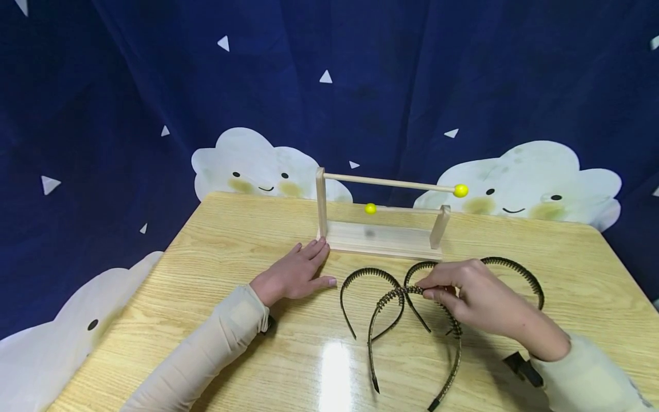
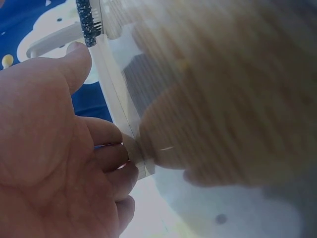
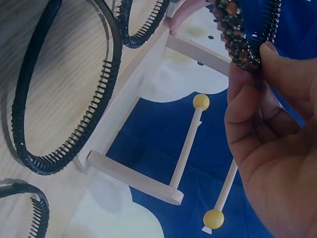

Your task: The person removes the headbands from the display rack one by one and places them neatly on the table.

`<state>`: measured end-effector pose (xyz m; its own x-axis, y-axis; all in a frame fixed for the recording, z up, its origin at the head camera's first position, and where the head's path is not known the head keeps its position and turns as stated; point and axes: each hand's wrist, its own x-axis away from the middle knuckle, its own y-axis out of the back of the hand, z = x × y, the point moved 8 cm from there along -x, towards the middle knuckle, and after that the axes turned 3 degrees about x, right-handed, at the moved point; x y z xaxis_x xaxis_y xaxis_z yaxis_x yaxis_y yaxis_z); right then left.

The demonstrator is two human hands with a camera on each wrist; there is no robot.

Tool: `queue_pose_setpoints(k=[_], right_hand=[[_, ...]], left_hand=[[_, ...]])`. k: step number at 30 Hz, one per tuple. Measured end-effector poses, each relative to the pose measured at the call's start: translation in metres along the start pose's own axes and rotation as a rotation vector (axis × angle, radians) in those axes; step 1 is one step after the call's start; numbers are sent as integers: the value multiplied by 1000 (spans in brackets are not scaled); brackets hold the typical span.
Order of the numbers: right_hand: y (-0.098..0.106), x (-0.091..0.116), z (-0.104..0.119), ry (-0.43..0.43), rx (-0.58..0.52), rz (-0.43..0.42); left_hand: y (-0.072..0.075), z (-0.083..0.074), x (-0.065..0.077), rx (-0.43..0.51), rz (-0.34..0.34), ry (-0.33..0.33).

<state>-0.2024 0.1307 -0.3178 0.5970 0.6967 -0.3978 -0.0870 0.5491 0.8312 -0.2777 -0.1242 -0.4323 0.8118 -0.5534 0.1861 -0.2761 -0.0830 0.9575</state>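
Observation:
My right hand (image 1: 476,294) pinches a beaded headband (image 1: 381,303) at the top of its arch between thumb and fingers, its two ends pointing toward me. In the right wrist view the beads of this headband look dark and coppery. My left hand (image 1: 296,269) lies with fingers extended, the fingertips touching the left end of a wooden rack (image 1: 381,237). That rack has two posts, each bearing a horizontal rod tipped with a yellow ball. Three dark toothed headbands sit about my right hand: a left one (image 1: 368,271), a middle one (image 1: 412,272) partly hidden, and a right one (image 1: 522,272).
The upper rod (image 1: 391,182) extends rightward from the tall left post; the shorter lower rod (image 1: 407,210) extends leftward from the right post. Behind the wooden table (image 1: 231,240) hangs a dark blue curtain (image 1: 360,114) with clouds and triangles.

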Motion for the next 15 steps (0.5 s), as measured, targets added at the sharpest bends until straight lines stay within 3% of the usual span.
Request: queue_pose_setpoints(k=[15], right_hand=[[-22,10,-7,-47,-121,112]], left_hand=[[0,-1,1,4,2,0]])
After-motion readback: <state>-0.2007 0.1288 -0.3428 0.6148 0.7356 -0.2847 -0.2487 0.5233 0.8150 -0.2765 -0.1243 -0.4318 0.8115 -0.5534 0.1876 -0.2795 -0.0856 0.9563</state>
